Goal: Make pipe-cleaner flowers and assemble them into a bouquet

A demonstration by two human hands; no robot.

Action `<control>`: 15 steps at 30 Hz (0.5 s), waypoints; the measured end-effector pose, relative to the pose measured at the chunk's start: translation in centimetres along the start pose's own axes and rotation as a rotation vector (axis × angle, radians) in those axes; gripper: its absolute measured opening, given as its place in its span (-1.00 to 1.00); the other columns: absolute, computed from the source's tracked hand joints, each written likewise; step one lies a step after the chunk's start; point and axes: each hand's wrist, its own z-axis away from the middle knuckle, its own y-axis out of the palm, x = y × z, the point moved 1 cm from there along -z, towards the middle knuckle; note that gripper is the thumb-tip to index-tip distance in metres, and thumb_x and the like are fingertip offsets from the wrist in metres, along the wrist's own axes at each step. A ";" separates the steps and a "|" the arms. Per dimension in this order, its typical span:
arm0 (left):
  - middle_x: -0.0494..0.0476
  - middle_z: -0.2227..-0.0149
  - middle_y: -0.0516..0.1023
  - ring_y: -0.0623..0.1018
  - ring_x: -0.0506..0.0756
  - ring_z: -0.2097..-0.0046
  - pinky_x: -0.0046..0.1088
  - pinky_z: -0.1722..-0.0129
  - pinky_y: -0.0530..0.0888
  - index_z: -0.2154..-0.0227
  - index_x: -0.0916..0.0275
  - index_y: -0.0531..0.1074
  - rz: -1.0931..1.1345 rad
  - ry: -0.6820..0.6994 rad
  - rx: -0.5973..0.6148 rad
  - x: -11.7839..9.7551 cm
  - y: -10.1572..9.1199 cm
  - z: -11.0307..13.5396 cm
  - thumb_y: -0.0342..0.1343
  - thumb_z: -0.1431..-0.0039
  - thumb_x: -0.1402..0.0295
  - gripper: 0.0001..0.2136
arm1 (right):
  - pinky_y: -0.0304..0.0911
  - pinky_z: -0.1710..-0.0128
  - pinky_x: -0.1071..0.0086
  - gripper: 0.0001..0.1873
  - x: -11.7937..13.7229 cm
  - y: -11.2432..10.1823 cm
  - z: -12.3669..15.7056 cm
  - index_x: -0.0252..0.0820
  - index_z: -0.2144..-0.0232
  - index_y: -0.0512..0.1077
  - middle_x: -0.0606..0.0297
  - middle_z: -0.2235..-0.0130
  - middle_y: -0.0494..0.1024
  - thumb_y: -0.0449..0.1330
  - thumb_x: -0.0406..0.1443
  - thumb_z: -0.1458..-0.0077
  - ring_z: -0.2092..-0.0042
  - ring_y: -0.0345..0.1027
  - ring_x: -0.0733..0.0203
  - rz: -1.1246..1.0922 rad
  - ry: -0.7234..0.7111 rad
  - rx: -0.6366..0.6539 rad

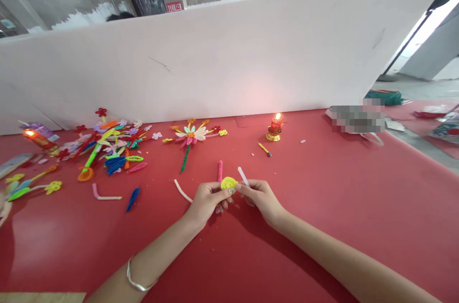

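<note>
My left hand [210,200] is closed around a small yellow pipe-cleaner coil [228,183] held between thumb and fingers, with a pink pipe-cleaner piece [220,170] sticking up just behind it. My right hand [260,195] pinches a short white pipe-cleaner end [243,176] right beside the coil. Both hands hover low over the red table [322,198]. A silver bangle [136,280] is on my left wrist.
A lit red candle lamp [274,128] stands behind the hands. A finished pipe-cleaner flower [190,138] lies left of it, and a pile of coloured pipe-cleaner pieces [111,145] farther left. A white board [229,64] walls the table's far edge. Loose white pieces [182,190] lie nearby.
</note>
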 end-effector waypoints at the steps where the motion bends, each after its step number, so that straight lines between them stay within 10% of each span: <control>1: 0.05 0.61 0.43 0.33 -0.09 0.63 -0.59 0.68 0.24 0.54 0.33 0.46 0.002 -0.002 -0.004 0.1 -0.1 -0.1 0.22 0.08 0.21 -0.76 | -0.21 0.56 0.42 -0.63 0.0 -0.1 -0.2 -0.23 0.62 0.34 0.48 0.64 0.05 0.21 -0.04 0.11 0.58 -0.18 0.43 -0.012 0.006 0.010; 12: -0.01 0.69 0.36 0.32 -0.11 0.67 -0.62 0.69 0.25 0.64 0.31 0.41 0.009 0.048 -0.109 0.3 -2.5 -1.8 0.20 0.07 0.22 -0.75 | 0.07 0.48 0.41 -0.52 6.2 -8.4 -2.2 -0.12 0.00 0.28 0.37 0.46 0.37 0.11 -0.17 0.00 0.50 0.11 0.33 0.520 -0.308 -0.201; 15: 0.00 0.71 0.38 0.35 -0.08 0.65 -0.60 0.65 0.31 0.64 0.31 0.43 -0.100 0.076 -0.117 -0.2 -3.1 -2.0 0.18 0.05 0.22 -0.75 | 0.10 0.45 0.40 -0.77 9.4 -12.1 -2.5 -0.13 0.28 0.41 0.34 0.44 0.43 0.18 -0.22 0.06 0.47 0.17 0.32 0.726 -0.448 -0.440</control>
